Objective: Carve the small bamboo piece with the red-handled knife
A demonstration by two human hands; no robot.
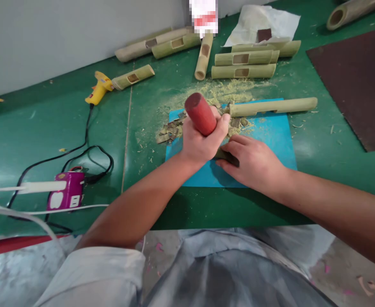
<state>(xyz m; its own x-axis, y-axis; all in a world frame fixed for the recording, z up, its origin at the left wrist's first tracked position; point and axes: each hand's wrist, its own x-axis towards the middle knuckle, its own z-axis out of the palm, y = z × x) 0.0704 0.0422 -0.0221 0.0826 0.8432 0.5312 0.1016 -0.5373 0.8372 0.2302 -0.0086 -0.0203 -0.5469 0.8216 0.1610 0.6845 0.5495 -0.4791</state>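
My left hand (195,143) is closed round a thick red cylindrical handle (202,114), which stands tilted with its round end up. The tool's lower end is hidden behind the hand. My right hand (256,160) pinches a small dark greenish-brown piece (227,156) against the blue mat (270,140), close beside my left hand. Brown chips (171,130) and yellowish shavings lie heaped just beyond both hands. A bamboo tube (277,105) with a notch in its side lies across the mat's far edge.
Several notched bamboo tubes (243,71) lie at the back of the green table (155,94). A yellow glue gun (99,88) lies at the left, its black cord running to a purple power adapter (66,192). A dark brown sheet (360,81) covers the right side.
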